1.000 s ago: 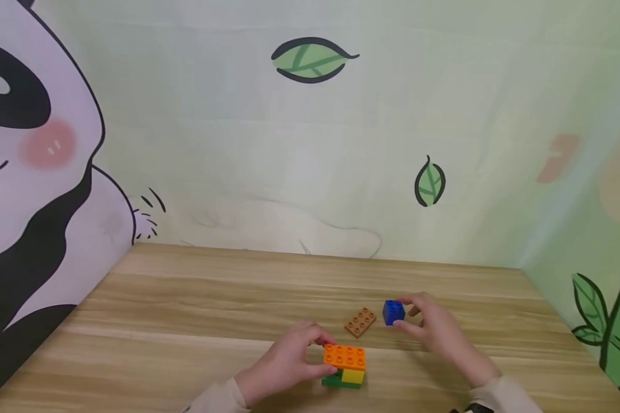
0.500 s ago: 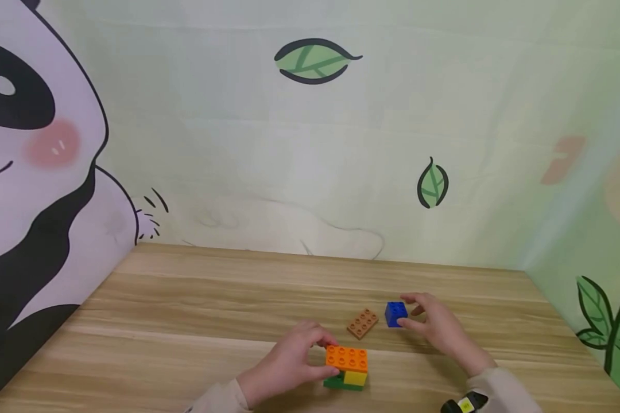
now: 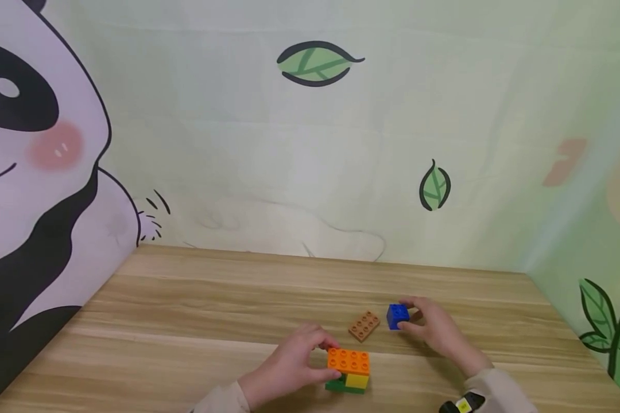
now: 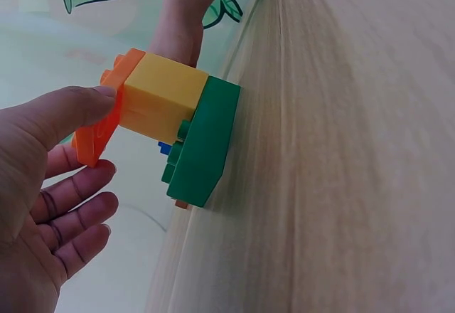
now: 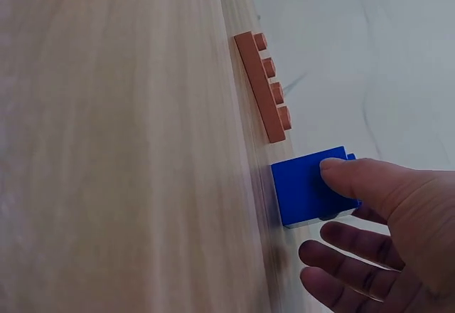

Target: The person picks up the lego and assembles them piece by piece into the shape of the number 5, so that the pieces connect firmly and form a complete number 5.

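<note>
My left hand point(image 3: 294, 364) pinches an orange toy brick point(image 3: 348, 361) with eight-stud top, thumb on its near side. This brick caps a small stack: a yellow brick point(image 4: 167, 94) sits under one end, on a green brick point(image 4: 206, 146) at the bottom, leaving a gap at the other end. The stack stands at the front of the table. Farther back on the right, my right hand point(image 3: 439, 330) pinches a blue brick point(image 3: 398, 316) between thumb and fingers. In the right wrist view the thumb presses flat on the side of the blue brick, the lower fingers loose below.
A flat brown brick point(image 3: 364, 326) lies studs up just left of the blue one, behind the stack. The wooden table point(image 3: 212, 292) ends at a printed wall sheet point(image 3: 227, 143). A black band point(image 3: 462, 404) shows at the right wrist.
The head view has shifted slightly. My right wrist has turned a little, bringing more of its black band into view. Both hands keep their hold, and the bricks stay in place.
</note>
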`<move>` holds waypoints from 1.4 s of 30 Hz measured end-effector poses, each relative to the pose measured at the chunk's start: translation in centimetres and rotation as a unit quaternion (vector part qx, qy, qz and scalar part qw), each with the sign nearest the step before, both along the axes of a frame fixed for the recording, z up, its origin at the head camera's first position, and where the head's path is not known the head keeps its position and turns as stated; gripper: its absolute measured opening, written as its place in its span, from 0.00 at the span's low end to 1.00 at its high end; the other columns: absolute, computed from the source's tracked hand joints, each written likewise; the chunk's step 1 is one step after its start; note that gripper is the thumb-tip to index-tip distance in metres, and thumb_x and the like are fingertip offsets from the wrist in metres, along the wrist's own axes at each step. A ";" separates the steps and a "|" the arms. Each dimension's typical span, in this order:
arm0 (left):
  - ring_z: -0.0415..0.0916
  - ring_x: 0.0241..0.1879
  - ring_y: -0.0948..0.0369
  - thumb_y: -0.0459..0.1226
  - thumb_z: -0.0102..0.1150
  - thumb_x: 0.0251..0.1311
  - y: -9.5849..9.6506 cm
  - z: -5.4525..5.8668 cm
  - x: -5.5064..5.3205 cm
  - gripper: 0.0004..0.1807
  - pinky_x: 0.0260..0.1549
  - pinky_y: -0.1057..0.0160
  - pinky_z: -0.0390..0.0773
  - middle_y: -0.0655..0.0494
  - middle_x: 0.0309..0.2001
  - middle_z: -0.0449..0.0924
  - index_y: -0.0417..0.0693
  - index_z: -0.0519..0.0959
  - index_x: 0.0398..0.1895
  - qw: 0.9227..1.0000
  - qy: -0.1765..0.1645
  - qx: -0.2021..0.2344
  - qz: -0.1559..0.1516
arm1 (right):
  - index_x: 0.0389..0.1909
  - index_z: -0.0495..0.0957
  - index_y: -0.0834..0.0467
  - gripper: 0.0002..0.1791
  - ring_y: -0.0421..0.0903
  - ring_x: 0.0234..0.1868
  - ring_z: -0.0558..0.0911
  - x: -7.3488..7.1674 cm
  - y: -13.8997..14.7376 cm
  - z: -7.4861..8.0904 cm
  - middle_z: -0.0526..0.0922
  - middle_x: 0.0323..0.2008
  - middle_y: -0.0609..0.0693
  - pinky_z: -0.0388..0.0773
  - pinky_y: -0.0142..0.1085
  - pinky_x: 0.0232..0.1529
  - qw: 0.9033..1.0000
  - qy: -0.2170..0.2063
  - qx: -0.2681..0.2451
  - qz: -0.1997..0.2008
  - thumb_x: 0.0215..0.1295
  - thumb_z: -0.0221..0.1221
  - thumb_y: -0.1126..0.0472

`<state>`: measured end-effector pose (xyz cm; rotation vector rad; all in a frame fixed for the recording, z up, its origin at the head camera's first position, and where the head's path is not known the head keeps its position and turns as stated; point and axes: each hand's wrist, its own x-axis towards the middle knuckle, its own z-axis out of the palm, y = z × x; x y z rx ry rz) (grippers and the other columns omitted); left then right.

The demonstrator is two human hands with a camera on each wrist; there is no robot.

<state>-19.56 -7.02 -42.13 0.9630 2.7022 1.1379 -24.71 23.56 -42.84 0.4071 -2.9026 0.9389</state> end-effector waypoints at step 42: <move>0.73 0.44 0.63 0.48 0.72 0.48 -0.4 -0.1 -0.4 0.24 0.44 0.68 0.75 0.65 0.44 0.77 0.52 0.77 0.47 0.999 -0.033 0.022 -0.012 | 0.52 0.77 0.64 0.21 0.48 0.40 0.84 2.6 -2.7 2.6 0.84 0.45 0.59 0.82 0.33 0.36 0.997 0.012 -0.071 -0.019 0.60 0.65 0.59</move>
